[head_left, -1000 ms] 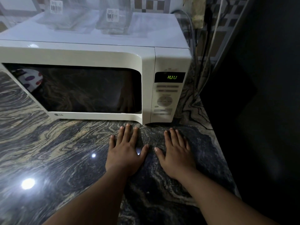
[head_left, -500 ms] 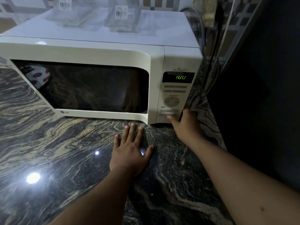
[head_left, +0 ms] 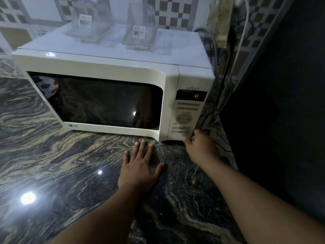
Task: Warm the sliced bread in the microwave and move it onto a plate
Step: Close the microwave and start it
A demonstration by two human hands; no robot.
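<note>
A white microwave (head_left: 112,67) stands on the dark marbled counter (head_left: 52,164), its door closed and the window dark. The green display (head_left: 196,95) shows a single digit. My right hand (head_left: 200,147) is at the bottom right corner of the control panel (head_left: 184,118), thumb on the lowest button, fingers round the side edge. My left hand (head_left: 140,164) lies flat on the counter just in front of the door, fingers spread. No bread or plate is visible; the inside of the microwave is hidden.
Two clear glass containers (head_left: 140,30) with barcode labels stand on top of the microwave. Cables (head_left: 228,67) hang down the tiled wall to its right. A dark tall surface (head_left: 281,103) closes off the right side.
My right hand left the counter and reached the panel's bottom button. The display changed from several digits to one. My left hand stayed flat.
</note>
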